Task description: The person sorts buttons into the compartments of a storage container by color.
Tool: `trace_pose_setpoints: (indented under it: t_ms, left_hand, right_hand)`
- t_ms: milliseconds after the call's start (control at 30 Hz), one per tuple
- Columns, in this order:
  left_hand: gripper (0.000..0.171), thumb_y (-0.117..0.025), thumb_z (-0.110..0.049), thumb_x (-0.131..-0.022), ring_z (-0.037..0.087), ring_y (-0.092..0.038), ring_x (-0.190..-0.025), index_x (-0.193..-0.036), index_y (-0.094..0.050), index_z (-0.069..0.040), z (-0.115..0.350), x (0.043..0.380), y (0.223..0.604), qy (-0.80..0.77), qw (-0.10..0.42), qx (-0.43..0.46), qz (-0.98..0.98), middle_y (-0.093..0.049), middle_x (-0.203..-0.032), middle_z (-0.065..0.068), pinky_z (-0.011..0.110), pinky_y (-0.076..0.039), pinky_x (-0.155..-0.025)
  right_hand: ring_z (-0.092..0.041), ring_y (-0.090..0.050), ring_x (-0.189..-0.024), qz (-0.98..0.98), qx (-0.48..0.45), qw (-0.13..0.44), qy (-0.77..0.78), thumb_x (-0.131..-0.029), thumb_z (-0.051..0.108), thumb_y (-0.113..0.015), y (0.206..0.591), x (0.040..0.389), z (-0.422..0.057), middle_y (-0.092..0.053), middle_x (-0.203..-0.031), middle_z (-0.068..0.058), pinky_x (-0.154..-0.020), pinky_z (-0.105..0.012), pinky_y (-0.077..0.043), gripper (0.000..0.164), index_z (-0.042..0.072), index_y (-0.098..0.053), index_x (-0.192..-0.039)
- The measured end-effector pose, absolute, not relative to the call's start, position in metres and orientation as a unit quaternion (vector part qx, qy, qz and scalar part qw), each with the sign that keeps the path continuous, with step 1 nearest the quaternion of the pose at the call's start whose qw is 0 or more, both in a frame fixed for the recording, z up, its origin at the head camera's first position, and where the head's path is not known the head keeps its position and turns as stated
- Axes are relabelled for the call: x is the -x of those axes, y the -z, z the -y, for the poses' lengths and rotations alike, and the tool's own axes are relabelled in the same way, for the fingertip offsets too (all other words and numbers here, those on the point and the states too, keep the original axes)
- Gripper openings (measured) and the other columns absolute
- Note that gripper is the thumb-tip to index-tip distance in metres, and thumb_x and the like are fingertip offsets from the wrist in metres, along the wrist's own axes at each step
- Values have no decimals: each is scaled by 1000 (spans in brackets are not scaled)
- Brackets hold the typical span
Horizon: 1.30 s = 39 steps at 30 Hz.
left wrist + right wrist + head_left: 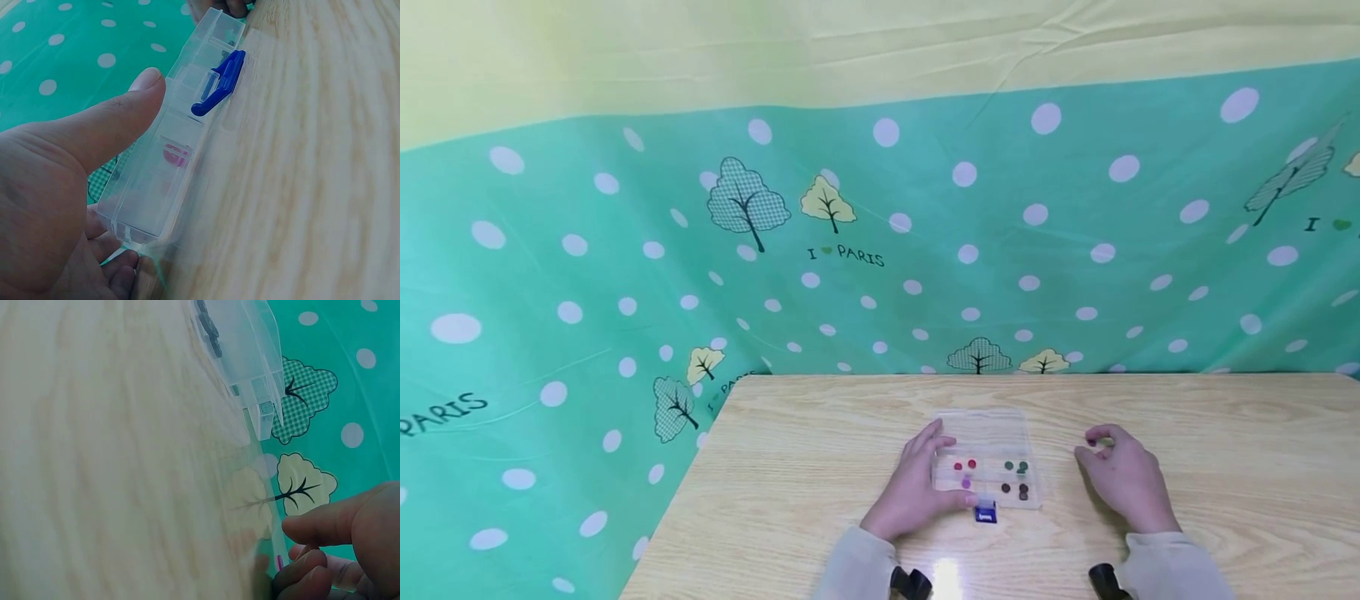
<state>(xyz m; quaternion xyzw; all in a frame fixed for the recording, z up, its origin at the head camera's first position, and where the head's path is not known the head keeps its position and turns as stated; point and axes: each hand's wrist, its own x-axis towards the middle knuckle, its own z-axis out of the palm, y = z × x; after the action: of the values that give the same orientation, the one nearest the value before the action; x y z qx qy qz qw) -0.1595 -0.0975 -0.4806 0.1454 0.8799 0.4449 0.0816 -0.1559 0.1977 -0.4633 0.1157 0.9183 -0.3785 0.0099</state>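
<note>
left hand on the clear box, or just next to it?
Touching. In the head view the left hand lies against the box's left end, thumb along its front edge; the left wrist view shows the thumb resting against the box wall.

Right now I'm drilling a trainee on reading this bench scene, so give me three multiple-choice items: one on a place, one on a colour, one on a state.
1. Where is the left hand?
A. on the clear box's left end
B. off the table
C. on the backdrop

2. What colour is the latch on the clear box?
A. yellow
B. blue
C. white

3. How is the right hand?
A. flat on the box
B. gripping the latch
C. apart from the box, fingers curled

Answers: 1 A, its thumb lies along the box's front edge. 2 B, plainly blue in both views. 3 C, bare table lies between them.
</note>
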Motion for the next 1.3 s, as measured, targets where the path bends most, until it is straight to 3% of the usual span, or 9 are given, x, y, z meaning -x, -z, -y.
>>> trace_pose_setpoints:
  t_ms: [100, 233, 733, 1300]
  left_hand:
    - [87, -88, -46, -71, 32, -20, -150, -143, -51, -14, 98, 159, 481, -448, 82, -147, -878, -20, -167, 0, 62, -27, -116]
    - [86, -87, -46, -71, 32, -21, -150, -143, -52, -15, 98, 159, 479, -446, 82, -146, -879, -20, -167, 0, 62, -27, -116]
    - [86, -88, -45, -70, 32, -21, -150, -142, -53, -15, 96, 159, 480, -446, 80, -139, -880, -21, -166, -2, 63, -28, -115]
    - [86, -88, -45, -71, 31, -20, -150, -142, -52, -15, 98, 158, 479, -445, 84, -141, -880, -21, -166, -1, 62, -27, -116]
  right_hand:
    - [-45, -60, -102, -917, -119, 12, 381, -98, 23, -59, 465, 157, -200, -64, -109, -31, -81, -56, -50, 42, -6, -54, -128]
    - [-48, -59, -105, -916, -126, 17, 381, -99, 23, -58, 466, 159, -201, -62, -113, -34, -82, -58, -49, 42, -6, -54, -128]
    - [-39, -59, -98, -911, -146, -7, 385, -98, 19, -56, 470, 162, -204, -64, -107, -27, -70, -42, -46, 34, -5, -60, -121]
    - [-34, -57, -89, -904, -179, 3, 387, -98, 16, -55, 470, 164, -200, -62, -99, -22, -67, -40, -44, 31, -8, -60, -118]
